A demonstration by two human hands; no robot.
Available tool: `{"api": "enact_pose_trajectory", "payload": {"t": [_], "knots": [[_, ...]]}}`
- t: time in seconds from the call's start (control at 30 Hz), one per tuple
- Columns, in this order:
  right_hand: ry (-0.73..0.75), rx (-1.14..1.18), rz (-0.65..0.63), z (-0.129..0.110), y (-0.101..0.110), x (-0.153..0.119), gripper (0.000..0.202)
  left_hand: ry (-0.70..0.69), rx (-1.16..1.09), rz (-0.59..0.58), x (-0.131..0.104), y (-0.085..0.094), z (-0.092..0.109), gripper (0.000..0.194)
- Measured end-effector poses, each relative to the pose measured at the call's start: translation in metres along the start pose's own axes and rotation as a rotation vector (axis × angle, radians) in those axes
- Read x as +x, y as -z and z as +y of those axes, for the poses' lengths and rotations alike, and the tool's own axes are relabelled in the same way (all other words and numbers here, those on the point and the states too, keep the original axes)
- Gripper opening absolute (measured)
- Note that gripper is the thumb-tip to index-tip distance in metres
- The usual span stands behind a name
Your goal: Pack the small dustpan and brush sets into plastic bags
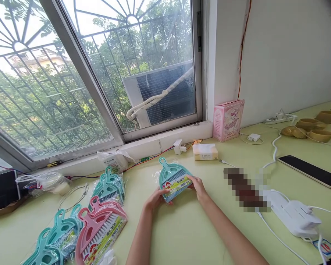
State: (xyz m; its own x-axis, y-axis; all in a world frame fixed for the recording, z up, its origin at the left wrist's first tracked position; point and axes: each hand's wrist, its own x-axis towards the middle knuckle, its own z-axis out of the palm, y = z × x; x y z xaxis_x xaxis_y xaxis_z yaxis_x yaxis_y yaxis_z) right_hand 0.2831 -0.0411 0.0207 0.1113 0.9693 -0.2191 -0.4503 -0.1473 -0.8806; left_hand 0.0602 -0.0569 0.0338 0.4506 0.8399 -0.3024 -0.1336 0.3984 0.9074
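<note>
Between both hands is a teal mini dustpan-and-brush set [172,173] in clear plastic wrap, its handle pointing away from me and a colourful label strip across it. My left hand [156,198] grips the lower left corner, thumb on top. On the right edge, my right hand [198,186] pinches the set with its thumb over the label and the other fingers underneath. To the left lie pink wrapped dustpan sets [91,230], with teal wrapped sets [59,232] beside them and another teal group [107,186] behind.
A tissue pack [206,152] and a pink box [228,120] stand near the window sill. On the right are a phone [310,171], a white power strip [292,215] with cables, and yellow-brown bowls [320,135]. A clear-wrapped round item [53,182] sits at left.
</note>
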Motion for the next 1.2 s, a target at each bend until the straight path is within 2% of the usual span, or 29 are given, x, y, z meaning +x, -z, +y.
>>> {"api": "enact_pose_trajectory", "payload": {"t": [0.33, 0.4, 0.47, 0.57, 0.63, 0.7, 0.8, 0.97, 1.03, 1.2], "knots": [[-0.014, 0.091, 0.042, 0.000, 0.003, 0.006, 0.037, -0.156, -0.007, 0.112, 0.009, -0.012, -0.003, 0.069], [-0.011, 0.120, 0.071, 0.001, 0.004, 0.007, 0.035, -0.247, -0.046, 0.184, 0.011, -0.017, -0.004, 0.082], [-0.017, 0.166, 0.109, 0.002, 0.006, 0.009, 0.033, -0.331, -0.071, 0.222, 0.010, -0.022, -0.003, 0.103], [-0.015, 0.247, 0.191, 0.005, 0.010, 0.013, 0.029, -0.357, -0.033, 0.137, 0.006, -0.029, 0.000, 0.127], [0.000, 0.283, 0.226, 0.007, 0.011, 0.016, 0.028, -0.348, 0.022, 0.065, 0.004, -0.032, 0.000, 0.133], [0.021, 0.293, 0.239, 0.009, 0.012, 0.018, 0.029, -0.367, 0.072, 0.047, 0.005, -0.034, 0.000, 0.135], [0.035, 0.256, 0.244, 0.011, 0.010, 0.017, 0.031, -0.400, 0.112, 0.105, 0.010, -0.035, -0.003, 0.125], [0.033, 0.183, 0.237, 0.010, 0.005, 0.014, 0.033, -0.335, 0.183, 0.227, 0.019, -0.029, -0.007, 0.058], [0.042, 0.168, 0.233, 0.009, 0.005, 0.012, 0.033, -0.327, 0.189, 0.243, 0.021, -0.026, -0.009, 0.052], [0.048, 0.152, 0.214, 0.007, 0.003, 0.010, 0.032, -0.341, 0.180, 0.295, 0.024, -0.024, -0.009, 0.060]]}}
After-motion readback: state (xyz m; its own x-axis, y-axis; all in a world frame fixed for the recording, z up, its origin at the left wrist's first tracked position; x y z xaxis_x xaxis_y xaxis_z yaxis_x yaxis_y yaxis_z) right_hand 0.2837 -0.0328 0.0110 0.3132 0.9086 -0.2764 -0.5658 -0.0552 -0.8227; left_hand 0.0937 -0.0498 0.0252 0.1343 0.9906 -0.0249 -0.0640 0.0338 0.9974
